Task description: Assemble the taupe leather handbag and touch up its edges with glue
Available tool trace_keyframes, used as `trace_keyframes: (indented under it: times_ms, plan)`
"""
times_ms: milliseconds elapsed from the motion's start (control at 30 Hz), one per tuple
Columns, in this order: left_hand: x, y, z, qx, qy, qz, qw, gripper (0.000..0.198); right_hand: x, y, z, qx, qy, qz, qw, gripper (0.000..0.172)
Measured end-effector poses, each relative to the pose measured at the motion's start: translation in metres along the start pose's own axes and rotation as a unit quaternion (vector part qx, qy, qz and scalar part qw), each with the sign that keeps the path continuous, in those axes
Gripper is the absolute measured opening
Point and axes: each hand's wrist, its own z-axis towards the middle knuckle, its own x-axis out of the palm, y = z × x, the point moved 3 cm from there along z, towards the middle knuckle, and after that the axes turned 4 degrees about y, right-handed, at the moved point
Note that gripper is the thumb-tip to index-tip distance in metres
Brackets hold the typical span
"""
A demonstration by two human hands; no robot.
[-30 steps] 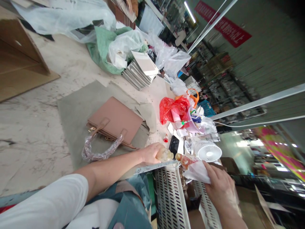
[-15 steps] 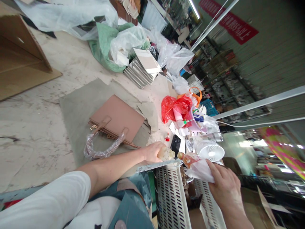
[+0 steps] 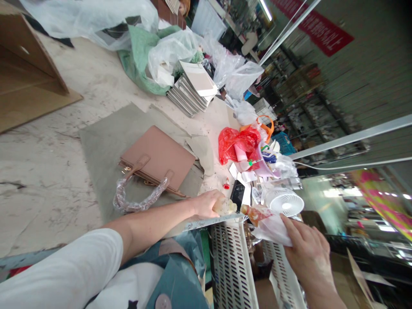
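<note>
My left hand [image 3: 207, 203] is closed around a small, cloudy, pale bottle [image 3: 225, 207] at the table's front edge, its neck pointing right. My right hand [image 3: 305, 244] grips a bottle with amber contents [image 3: 256, 214], partly wrapped in a white sheet [image 3: 273, 229]. That bottle lies tilted with its neck to the left. The two mouths face each other with a narrow gap between them. Left of my hands, a dusty pink handbag [image 3: 161, 156] lies on a grey sheet [image 3: 99, 141], its handles wrapped in clear plastic. A small red nozzle cap [image 3: 226, 185] is on the table.
A black phone [image 3: 237, 192], white fan [image 3: 286, 202] and red plastic bag [image 3: 230, 143] stand near my hands. Below the edge is a slotted crate [image 3: 230, 262]. Stacked grey-white boards [image 3: 193, 92] sit farther back; a cardboard box [image 3: 32, 81] is at far left.
The view has shifted very slightly. Both hands keep their grips, and the two bottles stay mouth to mouth with almost the same gap.
</note>
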Motion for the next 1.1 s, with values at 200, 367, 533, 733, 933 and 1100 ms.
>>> trace_keyframes:
  times_ms: [200,367,533,733,933,1100]
  plan:
    - [0.0,0.0,0.0,0.009,-0.001,-0.001,1.0,0.06,-0.003,-0.001,0.002,-0.006,0.001,-0.011,1.0,0.046]
    - [0.0,0.0,-0.001,-0.002,0.003,0.001,1.0,0.061,-0.007,-0.003,0.005,-0.017,0.004,-0.018,1.0,0.044]
    - [-0.002,-0.001,-0.001,-0.01,0.006,-0.008,1.0,0.065,-0.009,-0.004,0.005,-0.025,0.0,-0.025,0.999,0.045]
    - [0.0,0.001,-0.001,-0.007,0.013,-0.003,1.0,0.065,-0.011,-0.008,0.005,-0.027,-0.009,-0.03,0.999,0.046]
    - [0.002,0.002,-0.001,-0.006,0.016,0.0,1.0,0.064,-0.012,-0.018,0.005,-0.06,-0.025,-0.034,0.997,0.051]
    - [0.003,0.004,-0.001,-0.005,0.016,0.002,1.0,0.067,-0.018,-0.016,0.009,-0.041,-0.011,-0.047,0.998,0.049]
